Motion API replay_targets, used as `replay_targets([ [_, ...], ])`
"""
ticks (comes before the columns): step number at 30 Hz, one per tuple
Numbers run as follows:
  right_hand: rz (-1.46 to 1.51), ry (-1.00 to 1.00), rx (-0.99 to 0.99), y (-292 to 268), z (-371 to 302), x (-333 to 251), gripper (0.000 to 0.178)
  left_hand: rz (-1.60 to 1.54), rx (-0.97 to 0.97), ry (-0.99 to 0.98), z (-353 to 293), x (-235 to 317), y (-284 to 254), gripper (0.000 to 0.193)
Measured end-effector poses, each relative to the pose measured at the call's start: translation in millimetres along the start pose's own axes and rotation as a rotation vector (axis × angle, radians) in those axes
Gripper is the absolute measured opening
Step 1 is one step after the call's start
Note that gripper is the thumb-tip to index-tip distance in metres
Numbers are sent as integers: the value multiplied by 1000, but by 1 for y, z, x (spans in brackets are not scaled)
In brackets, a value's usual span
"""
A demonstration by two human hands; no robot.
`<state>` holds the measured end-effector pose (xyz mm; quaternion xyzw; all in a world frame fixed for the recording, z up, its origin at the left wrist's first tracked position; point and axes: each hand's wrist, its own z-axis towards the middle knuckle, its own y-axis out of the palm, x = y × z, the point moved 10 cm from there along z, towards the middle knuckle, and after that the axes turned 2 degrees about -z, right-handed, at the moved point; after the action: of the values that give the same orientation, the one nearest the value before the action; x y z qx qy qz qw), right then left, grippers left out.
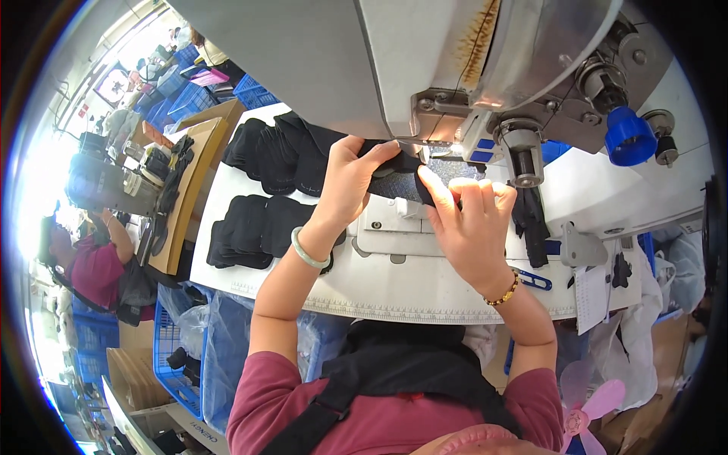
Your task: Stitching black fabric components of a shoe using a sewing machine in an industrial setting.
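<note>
Both hands [409, 189] pinching black fabric [398, 182]

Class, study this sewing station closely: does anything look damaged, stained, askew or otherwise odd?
One thing stands out: a brown, rust-like stain streaks down the sewing machine head, above the needle area. Otherwise both hands, left hand and right hand, hold the black fabric piece flat, and the black stacks sit tidy.

**Dark fabric piece under the sewing machine**

A dark fabric piece [402, 180], black with a greyish textured face, lies flat on the white tabletop [425, 292] just near the machine's needle foot. Its left end is pinched by the left hand [350, 182]; the right hand [466, 220] presses its right side down.
</note>
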<state>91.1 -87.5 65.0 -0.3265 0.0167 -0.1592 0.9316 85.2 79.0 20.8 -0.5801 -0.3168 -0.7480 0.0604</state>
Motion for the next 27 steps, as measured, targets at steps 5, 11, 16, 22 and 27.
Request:
replay_targets([
  [5,-87,-39,33,4,-2,-9,50,27,-63,-36,14,-1,-1,14],
  [11,-35,-39,38,0,2,-2,51,4,-187,-424,17,-16,8,14],
  [16,85,-32,116,-4,0,9,47,17,-86,-291,9,-21,2,17],
  [22,138,-74,207,-4,-15,23,35,-75,-10,-200,1,-23,3,21],
  [27,193,-64,197,-6,-11,34,35,-56,77,-124,-10,-21,3,17],
])
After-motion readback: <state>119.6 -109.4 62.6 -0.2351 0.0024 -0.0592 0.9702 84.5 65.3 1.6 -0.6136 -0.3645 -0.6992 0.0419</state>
